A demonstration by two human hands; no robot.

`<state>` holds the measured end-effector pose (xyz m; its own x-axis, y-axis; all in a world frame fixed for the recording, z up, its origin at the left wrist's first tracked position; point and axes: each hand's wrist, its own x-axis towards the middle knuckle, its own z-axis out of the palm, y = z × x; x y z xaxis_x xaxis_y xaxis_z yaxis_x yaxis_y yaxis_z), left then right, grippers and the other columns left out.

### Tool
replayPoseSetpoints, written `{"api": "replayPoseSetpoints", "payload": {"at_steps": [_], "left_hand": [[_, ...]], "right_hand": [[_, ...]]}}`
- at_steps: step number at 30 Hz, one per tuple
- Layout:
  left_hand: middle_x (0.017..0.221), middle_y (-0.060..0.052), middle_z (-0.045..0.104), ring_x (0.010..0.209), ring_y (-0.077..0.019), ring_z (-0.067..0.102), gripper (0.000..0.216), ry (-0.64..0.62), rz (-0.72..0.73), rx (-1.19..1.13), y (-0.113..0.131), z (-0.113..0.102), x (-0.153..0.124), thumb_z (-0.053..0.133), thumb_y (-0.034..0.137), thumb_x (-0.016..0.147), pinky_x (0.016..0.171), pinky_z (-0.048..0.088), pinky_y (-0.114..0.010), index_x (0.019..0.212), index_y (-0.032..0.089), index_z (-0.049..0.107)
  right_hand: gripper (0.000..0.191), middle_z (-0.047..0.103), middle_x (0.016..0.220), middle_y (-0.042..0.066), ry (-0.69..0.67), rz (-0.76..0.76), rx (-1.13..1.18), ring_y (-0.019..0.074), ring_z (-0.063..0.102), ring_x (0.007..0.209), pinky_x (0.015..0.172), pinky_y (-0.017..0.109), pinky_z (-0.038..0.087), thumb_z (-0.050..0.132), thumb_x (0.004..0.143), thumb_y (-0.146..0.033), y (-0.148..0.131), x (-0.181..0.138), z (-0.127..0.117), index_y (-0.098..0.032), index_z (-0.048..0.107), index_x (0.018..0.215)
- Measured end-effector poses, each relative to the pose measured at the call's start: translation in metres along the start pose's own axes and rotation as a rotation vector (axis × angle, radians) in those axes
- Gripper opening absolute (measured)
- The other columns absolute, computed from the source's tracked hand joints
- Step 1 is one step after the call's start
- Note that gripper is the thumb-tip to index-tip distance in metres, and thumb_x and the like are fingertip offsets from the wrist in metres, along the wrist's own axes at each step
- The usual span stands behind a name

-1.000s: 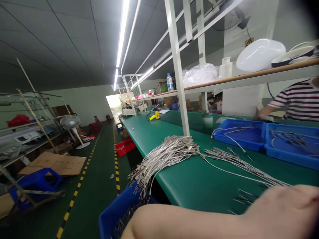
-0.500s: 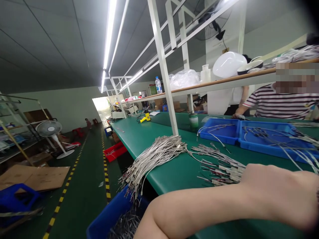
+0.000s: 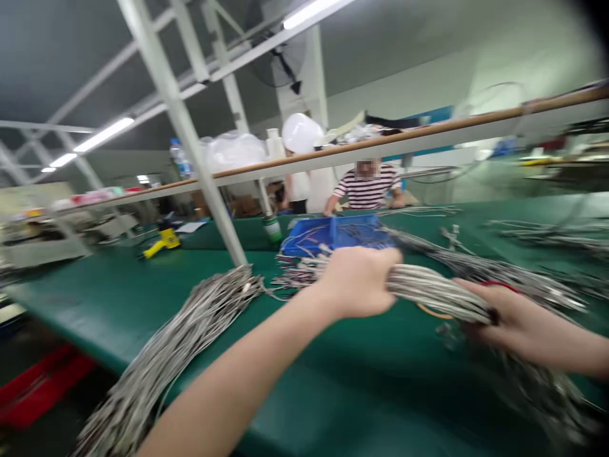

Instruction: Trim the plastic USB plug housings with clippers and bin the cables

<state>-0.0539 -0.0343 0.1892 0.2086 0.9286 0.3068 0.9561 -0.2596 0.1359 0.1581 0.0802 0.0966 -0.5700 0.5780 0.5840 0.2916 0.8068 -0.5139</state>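
My left hand (image 3: 359, 282) is closed round a thick bundle of grey wires (image 3: 435, 293), held level above the green table (image 3: 118, 285). My right hand (image 3: 504, 317) grips the same bundle further right, fingers wrapped round it near a red band. The bundle's tipped ends stick out to the left of my left hand. A second large heap of grey wires (image 3: 181, 336) lies on the table at the left and hangs over its front edge.
Blue trays (image 3: 333, 233) with wires stand behind my hands. A person in a striped shirt (image 3: 368, 189) works across the table. A white frame post (image 3: 190, 139) rises from the table, with a shelf (image 3: 380, 149) of bags and boxes. A yellow tool (image 3: 164, 241) lies at the left.
The view has swung right, away from the aisle. My left hand has lifted from the table and closed on the wire bundle. My right hand has come into view gripping it.
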Motion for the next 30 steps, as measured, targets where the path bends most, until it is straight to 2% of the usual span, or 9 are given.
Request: {"api": "replayPoseSetpoints", "payload": {"at_steps": [1, 3, 8, 13, 17, 20, 23, 26, 30], "left_hand": [[0.079, -0.002, 0.072, 0.076, -0.0268, 0.068, 0.021, -0.066, 0.023, -0.033, -0.008, -0.004, -0.003, 0.065, 0.015, 0.068, 0.065, 0.047, -0.037, 0.088, 0.023, 0.064], [0.078, 0.001, 0.071, 0.07, -0.0218, 0.067, 0.023, -0.218, 0.017, -0.106, -0.024, -0.01, -0.014, 0.065, 0.018, 0.069, 0.058, 0.046, -0.03, 0.091, 0.025, 0.062], [0.072, 0.007, 0.066, 0.059, -0.017, 0.063, 0.018, -0.554, -0.163, -0.164, -0.058, 0.008, -0.07, 0.062, 0.018, 0.065, 0.045, 0.038, -0.023, 0.079, 0.028, 0.055], [0.08, -0.001, 0.069, 0.072, -0.0254, 0.065, 0.025, -0.59, -0.337, -0.05, -0.088, 0.052, -0.124, 0.046, 0.009, 0.064, 0.058, 0.042, -0.03, 0.078, 0.027, 0.055], [0.088, -0.004, 0.071, 0.083, -0.0294, 0.066, 0.031, -0.59, -0.392, -0.012, -0.106, 0.064, -0.14, 0.046, 0.006, 0.061, 0.068, 0.043, -0.034, 0.081, 0.026, 0.057], [0.09, -0.004, 0.07, 0.088, -0.0287, 0.065, 0.031, -0.552, -0.394, -0.005, -0.119, 0.066, -0.136, 0.045, 0.006, 0.063, 0.072, 0.042, -0.034, 0.083, 0.026, 0.058], [0.09, -0.003, 0.069, 0.089, -0.0267, 0.064, 0.031, -0.522, -0.397, -0.024, -0.132, 0.072, -0.128, 0.045, 0.007, 0.065, 0.073, 0.041, -0.031, 0.085, 0.026, 0.059], [0.091, -0.001, 0.07, 0.088, -0.0245, 0.064, 0.024, -0.521, -0.417, -0.069, -0.144, 0.082, -0.126, 0.049, 0.012, 0.071, 0.073, 0.043, -0.028, 0.085, 0.027, 0.061], [0.097, 0.0, 0.071, 0.092, -0.0269, 0.064, 0.02, -0.513, -0.468, -0.099, -0.155, 0.098, -0.134, 0.063, 0.03, 0.07, 0.077, 0.047, -0.03, 0.089, 0.029, 0.064]], "right_hand": [[0.023, 0.067, 0.076, -0.001, -0.263, -0.053, -0.02, 0.0116, 0.06, 0.055, 0.049, 0.019, 0.045, 0.059, 0.076, -0.014, -0.004, 0.002, -0.011, -0.024, 0.066, 0.095], [0.039, 0.068, 0.084, -0.001, -0.485, -0.129, -0.172, 0.0157, 0.064, 0.07, 0.058, 0.023, 0.045, 0.05, 0.072, -0.005, -0.021, 0.009, -0.022, -0.027, 0.062, 0.101], [0.03, 0.065, 0.074, 0.004, -0.62, -0.261, -0.463, 0.0219, 0.061, 0.063, 0.05, 0.026, 0.031, 0.052, 0.067, -0.01, -0.056, 0.014, 0.027, -0.022, 0.059, 0.093], [0.032, 0.068, 0.079, 0.004, -0.738, -0.31, -0.343, 0.0207, 0.062, 0.062, 0.049, 0.025, 0.034, 0.057, 0.071, -0.023, -0.044, -0.011, 0.116, -0.022, 0.058, 0.103], [0.042, 0.066, 0.094, 0.01, -0.729, -0.302, -0.295, 0.0258, 0.062, 0.077, 0.063, 0.032, 0.047, 0.06, 0.075, -0.033, -0.036, -0.02, 0.146, -0.017, 0.056, 0.115], [0.069, 0.06, 0.113, 0.015, -0.692, -0.308, -0.269, 0.0315, 0.057, 0.099, 0.086, 0.045, 0.048, 0.064, 0.079, -0.051, -0.032, -0.021, 0.141, -0.015, 0.045, 0.135], [0.085, 0.049, 0.135, 0.021, -0.66, -0.286, -0.254, 0.0381, 0.045, 0.123, 0.104, 0.059, 0.034, 0.06, 0.083, -0.061, -0.022, -0.027, 0.12, -0.013, 0.032, 0.147], [0.079, 0.042, 0.145, 0.024, -0.644, -0.246, -0.224, 0.0425, 0.036, 0.134, 0.107, 0.066, 0.029, 0.059, 0.086, -0.055, -0.003, -0.044, 0.096, -0.014, 0.033, 0.149], [0.06, 0.052, 0.138, 0.017, -0.479, -0.301, -0.321, 0.0394, 0.049, 0.127, 0.098, 0.057, 0.047, 0.055, 0.092, -0.04, 0.036, -0.078, 0.074, -0.025, 0.037, 0.148]]}}
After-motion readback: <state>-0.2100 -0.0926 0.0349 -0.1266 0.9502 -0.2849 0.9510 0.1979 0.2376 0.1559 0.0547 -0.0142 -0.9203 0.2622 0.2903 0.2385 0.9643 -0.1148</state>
